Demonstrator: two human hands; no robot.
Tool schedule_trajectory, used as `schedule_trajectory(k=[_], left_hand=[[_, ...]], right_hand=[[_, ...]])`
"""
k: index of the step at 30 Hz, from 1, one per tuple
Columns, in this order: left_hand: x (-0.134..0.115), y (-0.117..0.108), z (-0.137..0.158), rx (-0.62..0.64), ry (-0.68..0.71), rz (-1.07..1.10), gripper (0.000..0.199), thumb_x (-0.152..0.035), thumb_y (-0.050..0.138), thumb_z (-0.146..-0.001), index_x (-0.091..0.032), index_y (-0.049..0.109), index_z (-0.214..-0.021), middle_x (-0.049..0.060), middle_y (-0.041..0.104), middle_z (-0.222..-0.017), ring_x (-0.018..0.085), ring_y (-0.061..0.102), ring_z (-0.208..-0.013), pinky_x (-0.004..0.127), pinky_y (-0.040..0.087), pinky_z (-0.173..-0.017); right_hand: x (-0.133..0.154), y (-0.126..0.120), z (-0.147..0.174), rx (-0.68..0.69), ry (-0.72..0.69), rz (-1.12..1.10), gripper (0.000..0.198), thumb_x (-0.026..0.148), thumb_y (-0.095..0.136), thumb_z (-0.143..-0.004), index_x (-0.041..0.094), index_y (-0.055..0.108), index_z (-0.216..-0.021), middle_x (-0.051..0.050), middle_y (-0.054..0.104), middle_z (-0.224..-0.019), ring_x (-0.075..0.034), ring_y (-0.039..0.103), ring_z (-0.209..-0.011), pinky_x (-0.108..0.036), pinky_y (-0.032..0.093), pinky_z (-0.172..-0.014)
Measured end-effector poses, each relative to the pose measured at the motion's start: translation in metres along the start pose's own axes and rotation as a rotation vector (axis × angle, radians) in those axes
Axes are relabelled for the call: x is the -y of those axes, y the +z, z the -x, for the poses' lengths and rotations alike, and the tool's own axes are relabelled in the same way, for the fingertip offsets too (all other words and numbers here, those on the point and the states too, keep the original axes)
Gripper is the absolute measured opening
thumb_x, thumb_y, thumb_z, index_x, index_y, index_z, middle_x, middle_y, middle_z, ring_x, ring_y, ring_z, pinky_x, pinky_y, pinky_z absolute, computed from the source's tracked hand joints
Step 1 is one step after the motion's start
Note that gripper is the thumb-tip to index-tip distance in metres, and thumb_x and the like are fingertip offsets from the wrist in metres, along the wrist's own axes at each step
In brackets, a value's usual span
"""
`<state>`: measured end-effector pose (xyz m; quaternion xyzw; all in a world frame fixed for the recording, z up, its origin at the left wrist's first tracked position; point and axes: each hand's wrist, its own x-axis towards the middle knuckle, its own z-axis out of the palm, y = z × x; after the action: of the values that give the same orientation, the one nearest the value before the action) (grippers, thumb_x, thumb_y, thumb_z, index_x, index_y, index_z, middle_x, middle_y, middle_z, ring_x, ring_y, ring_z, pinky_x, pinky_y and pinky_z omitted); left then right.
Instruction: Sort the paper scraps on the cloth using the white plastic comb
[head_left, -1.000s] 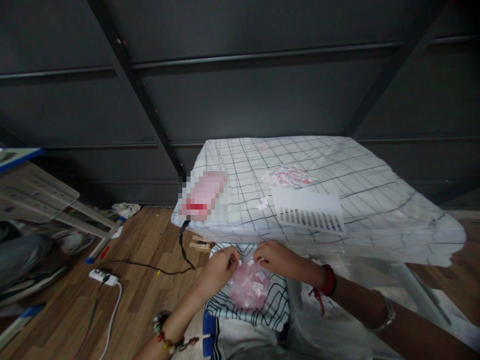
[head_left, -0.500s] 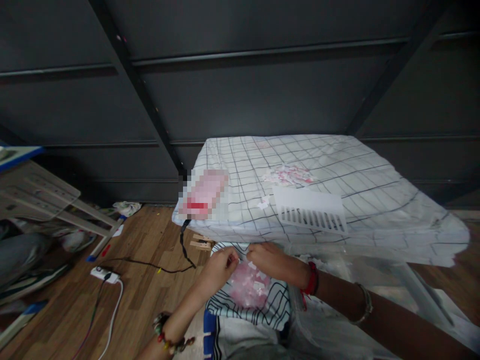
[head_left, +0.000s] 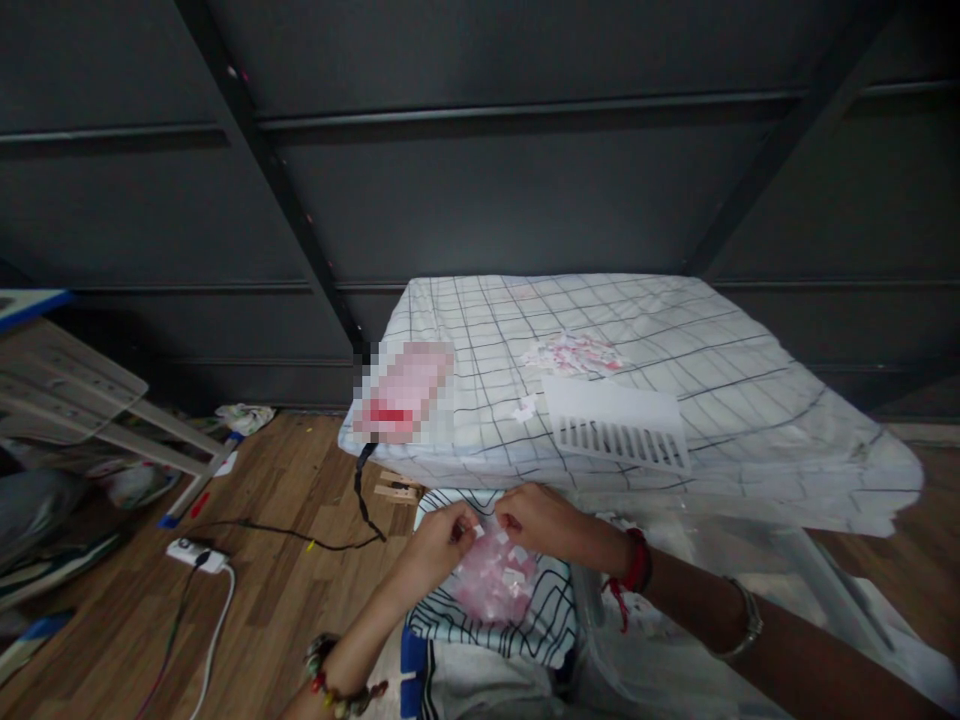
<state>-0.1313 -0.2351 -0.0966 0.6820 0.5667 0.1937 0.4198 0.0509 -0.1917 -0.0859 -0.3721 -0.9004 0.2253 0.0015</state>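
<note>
Over a heap of pink pieces in clear plastic (head_left: 491, 590), my left hand (head_left: 439, 540) is closed in a pinch, a small white piece (head_left: 479, 531) at its fingertips. My right hand (head_left: 541, 520) is just to the right, fingers curled together; whatever they hold is hidden. Small white labels (head_left: 514, 577) lie on the pink heap. Under it is a pale blue cloth with dark wavy lines (head_left: 551, 610), spread over the lap. The two hands are close but apart.
A checked-cloth surface (head_left: 735, 370) ahead bears a pile of pink and white bits (head_left: 577, 352), a slotted white sheet (head_left: 615, 400) and a blurred pink object (head_left: 405, 385). A clear plastic bin (head_left: 675, 650) stands right. A power strip (head_left: 196, 555) lies on the floor at left.
My right hand has drawn slightly back from the left fingertips, its fingers more curled. The small white piece at my left fingertips shows more plainly. The view has shifted slightly.
</note>
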Motion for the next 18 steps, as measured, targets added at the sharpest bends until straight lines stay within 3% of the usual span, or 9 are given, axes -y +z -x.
schedule_trajectory(k=[10,15,18], left_hand=[[-0.004,0.001,0.007,-0.030,0.006,-0.023,0.015,-0.002,0.048,-0.075,-0.017,0.052,-0.073,-0.001,0.058,-0.071,0.014,0.057,-0.069,0.020,0.040,-0.062],[0.005,0.008,0.011,-0.061,0.046,-0.207,0.017,-0.004,0.047,-0.078,-0.017,0.058,-0.080,0.004,0.059,-0.081,0.019,0.058,-0.082,0.026,0.043,-0.073],[0.007,0.011,0.012,-0.092,0.044,-0.274,0.023,-0.002,0.045,-0.078,-0.016,0.063,-0.085,0.007,0.056,-0.093,0.020,0.057,-0.091,0.029,0.044,-0.082]], right_hand=[[-0.004,0.001,0.006,-0.018,-0.003,-0.141,0.021,0.003,0.050,-0.068,0.017,0.064,-0.074,-0.001,0.066,-0.070,-0.012,0.055,-0.066,-0.021,0.035,-0.060],[-0.010,0.007,0.009,-0.002,-0.008,-0.131,0.014,0.009,0.054,-0.073,0.016,0.066,-0.070,-0.004,0.067,-0.069,-0.014,0.058,-0.069,-0.024,0.038,-0.063],[-0.012,0.007,0.012,-0.010,-0.027,-0.113,0.017,0.009,0.052,-0.075,0.017,0.067,-0.077,-0.005,0.069,-0.077,-0.015,0.060,-0.075,-0.025,0.040,-0.069]])
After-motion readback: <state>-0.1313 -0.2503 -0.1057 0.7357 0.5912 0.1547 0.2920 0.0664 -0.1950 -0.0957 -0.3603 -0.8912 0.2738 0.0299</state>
